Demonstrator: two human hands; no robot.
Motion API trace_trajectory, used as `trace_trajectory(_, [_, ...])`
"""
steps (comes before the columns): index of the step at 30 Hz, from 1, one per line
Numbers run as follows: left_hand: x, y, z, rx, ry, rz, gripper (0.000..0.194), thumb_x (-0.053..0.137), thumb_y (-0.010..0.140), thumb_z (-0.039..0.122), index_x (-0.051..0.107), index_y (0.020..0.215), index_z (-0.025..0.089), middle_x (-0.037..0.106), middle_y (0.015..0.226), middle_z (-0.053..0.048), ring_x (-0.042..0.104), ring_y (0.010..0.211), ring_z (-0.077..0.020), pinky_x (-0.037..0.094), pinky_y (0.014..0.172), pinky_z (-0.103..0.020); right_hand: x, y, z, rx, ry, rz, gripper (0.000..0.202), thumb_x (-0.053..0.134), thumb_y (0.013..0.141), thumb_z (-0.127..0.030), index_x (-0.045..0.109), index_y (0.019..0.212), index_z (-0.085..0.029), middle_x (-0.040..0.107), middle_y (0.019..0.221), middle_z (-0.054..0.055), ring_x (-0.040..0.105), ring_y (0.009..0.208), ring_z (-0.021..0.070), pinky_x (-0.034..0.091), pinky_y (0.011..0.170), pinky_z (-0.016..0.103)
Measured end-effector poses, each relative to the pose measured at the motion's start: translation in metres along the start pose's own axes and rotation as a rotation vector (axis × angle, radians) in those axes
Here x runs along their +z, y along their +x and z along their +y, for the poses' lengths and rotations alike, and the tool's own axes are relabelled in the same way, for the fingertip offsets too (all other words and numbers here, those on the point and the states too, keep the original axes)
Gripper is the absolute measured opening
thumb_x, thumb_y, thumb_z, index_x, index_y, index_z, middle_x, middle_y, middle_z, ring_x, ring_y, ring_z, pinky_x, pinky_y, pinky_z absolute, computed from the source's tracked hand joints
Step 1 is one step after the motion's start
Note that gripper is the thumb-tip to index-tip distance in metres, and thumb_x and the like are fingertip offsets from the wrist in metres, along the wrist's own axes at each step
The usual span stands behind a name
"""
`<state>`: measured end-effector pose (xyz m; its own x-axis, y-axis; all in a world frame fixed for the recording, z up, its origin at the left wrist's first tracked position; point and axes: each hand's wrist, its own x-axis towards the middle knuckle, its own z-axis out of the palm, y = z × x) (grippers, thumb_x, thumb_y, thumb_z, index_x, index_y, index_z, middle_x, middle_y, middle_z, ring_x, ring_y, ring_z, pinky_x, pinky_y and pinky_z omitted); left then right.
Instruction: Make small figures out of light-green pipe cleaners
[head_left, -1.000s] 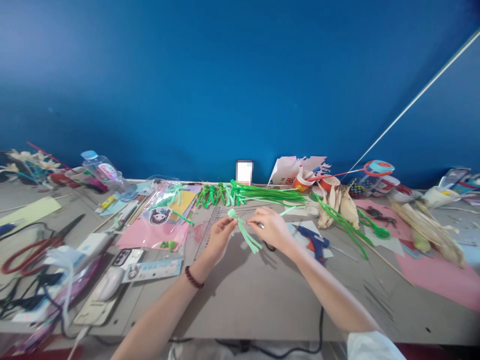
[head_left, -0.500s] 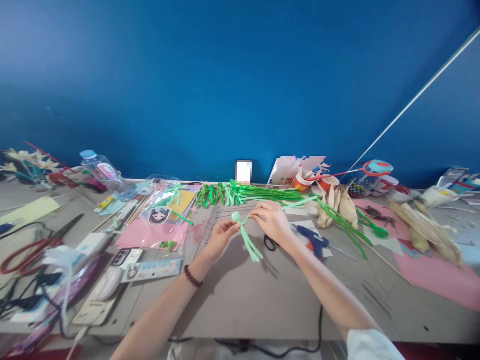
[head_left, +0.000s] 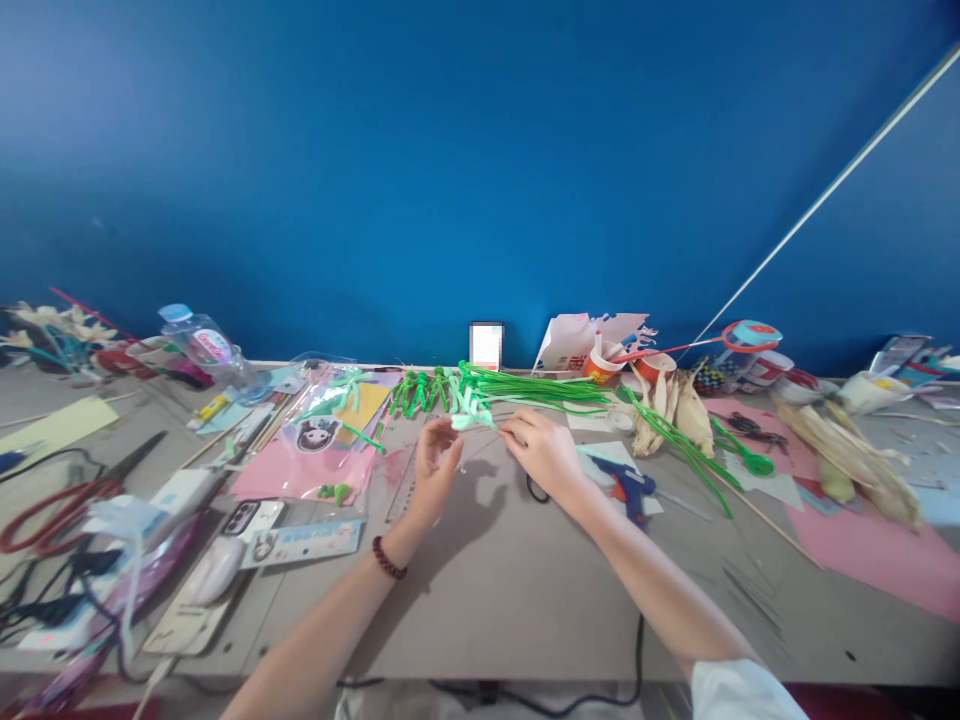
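Between my two hands is a pale green pipe-cleaner figure (head_left: 472,421), raised over the middle of the table. My right hand (head_left: 536,448) pinches its right end with thumb and fingertips. At the figure's left side is my left hand (head_left: 437,463), its thumb and fingers apart and curved upward; the fingertips come close to the figure, and whether they touch is unclear. Just behind lie several small green figures (head_left: 421,391) in a row and a bundle of green pipe cleaners (head_left: 536,388).
Right of my hands are a blue glue gun (head_left: 634,485), dried husks (head_left: 694,420) and red paper cups (head_left: 602,366). On the left lie pink paper (head_left: 274,470), large scissors (head_left: 97,490), a white mouse (head_left: 215,572) and a bottle (head_left: 202,340). A blue wall rises behind.
The figure has turned from hanging down to lying roughly level and moved slightly up. My left fingers have opened from their pinch on it. My right hand has shifted a little down.
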<state>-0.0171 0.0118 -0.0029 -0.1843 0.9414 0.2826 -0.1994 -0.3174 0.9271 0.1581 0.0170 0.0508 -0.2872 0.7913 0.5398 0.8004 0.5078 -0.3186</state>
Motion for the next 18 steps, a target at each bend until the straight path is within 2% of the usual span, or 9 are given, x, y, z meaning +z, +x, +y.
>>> trace_trajectory(3, [0.0,0.001,0.0,-0.023,-0.043,-0.064,0.024,0.05,0.085,0.038,0.059,0.095,0.019,0.06,0.089,-0.005,0.056,0.077,-0.0164,0.045,0.073,-0.031,-0.003,-0.001,-0.004,-0.117,-0.184,0.035,0.023,0.048,0.09,-0.017,0.069,0.081,-0.021,0.066,0.08,0.004,0.054,0.077,0.0163,0.036,0.066,0.026])
trace_trajectory(6, [-0.003,0.006,-0.002,-0.152,-0.185,0.007,0.032,0.042,0.087,0.045,0.06,0.086,0.018,0.061,0.083,-0.005,0.057,0.079,-0.0174,0.046,0.071,-0.03,-0.007,-0.001,-0.007,-0.233,-0.312,0.077,0.022,0.048,0.09,-0.012,0.068,0.084,-0.02,0.065,0.084,0.005,0.049,0.078,0.0185,0.034,0.07,0.031])
trace_trajectory(7, [-0.004,0.008,-0.003,-0.193,-0.237,0.01,0.032,0.043,0.086,0.047,0.059,0.086,0.019,0.06,0.081,-0.005,0.058,0.076,-0.0169,0.046,0.067,-0.029,-0.008,-0.001,-0.007,-0.258,-0.342,0.091,0.022,0.048,0.089,-0.011,0.068,0.086,-0.019,0.065,0.086,0.006,0.048,0.079,0.019,0.033,0.071,0.032])
trace_trajectory(9, [-0.005,0.01,-0.003,-0.282,-0.279,-0.062,0.03,0.048,0.084,0.048,0.06,0.089,0.02,0.061,0.081,-0.004,0.058,0.07,-0.0157,0.046,0.062,-0.028,-0.01,-0.001,-0.009,-0.292,-0.384,0.103,0.021,0.048,0.089,-0.01,0.067,0.088,-0.019,0.065,0.091,0.006,0.046,0.081,0.0196,0.031,0.073,0.033])
trace_trajectory(11, [-0.004,0.009,-0.003,-0.349,-0.23,-0.174,0.028,0.057,0.079,0.046,0.061,0.089,0.02,0.063,0.079,-0.003,0.058,0.065,-0.0145,0.047,0.061,-0.028,-0.009,-0.002,-0.011,-0.318,-0.412,0.088,0.02,0.048,0.09,-0.011,0.066,0.087,-0.018,0.064,0.094,0.006,0.046,0.082,0.0198,0.03,0.074,0.034])
trace_trajectory(13, [-0.001,0.005,-0.005,-0.365,-0.137,-0.227,0.026,0.068,0.072,0.04,0.062,0.083,0.018,0.063,0.073,-0.003,0.058,0.063,-0.0138,0.046,0.062,-0.027,-0.007,-0.003,-0.015,-0.337,-0.435,0.065,0.018,0.05,0.089,-0.012,0.065,0.084,-0.019,0.064,0.093,0.006,0.046,0.082,0.0198,0.03,0.074,0.034])
trace_trajectory(16, [0.007,-0.002,-0.012,-0.375,-0.125,-0.235,0.038,0.081,0.056,0.032,0.062,0.086,0.017,0.065,0.074,-0.001,0.059,0.065,-0.0142,0.047,0.062,-0.027,-0.005,-0.005,-0.021,-0.351,-0.45,0.042,0.015,0.052,0.087,-0.013,0.064,0.08,-0.018,0.064,0.09,0.006,0.047,0.08,0.0195,0.031,0.075,0.035])
trace_trajectory(18, [0.009,-0.005,-0.017,-0.387,-0.136,-0.191,0.04,0.081,0.055,0.031,0.063,0.087,0.017,0.065,0.071,0.0,0.059,0.064,-0.0142,0.047,0.063,-0.027,-0.005,-0.007,-0.025,-0.358,-0.44,0.061,0.015,0.051,0.088,-0.013,0.065,0.083,-0.019,0.064,0.092,0.006,0.048,0.082,0.0194,0.032,0.079,0.035])
